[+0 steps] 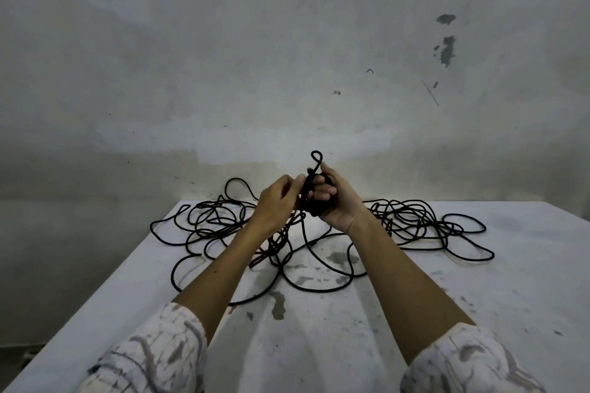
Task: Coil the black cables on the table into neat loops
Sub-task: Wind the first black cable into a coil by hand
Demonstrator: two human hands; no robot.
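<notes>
Black cables (424,226) lie in a loose tangle across the far half of the white table (479,313). Both hands are raised above the middle of it. My right hand (335,201) grips a small bundle of wound black cable (311,198), with a small loop sticking up above the fingers. My left hand (277,201) pinches the cable right beside that bundle. From the bundle a strand hangs down to the table and runs into the tangle.
A dark red cord (274,242) lies mixed into the tangle under my left forearm. The table's left edge runs diagonally from the far left corner toward me. A stained grey wall stands close behind the table. The tabletop has grey smudges.
</notes>
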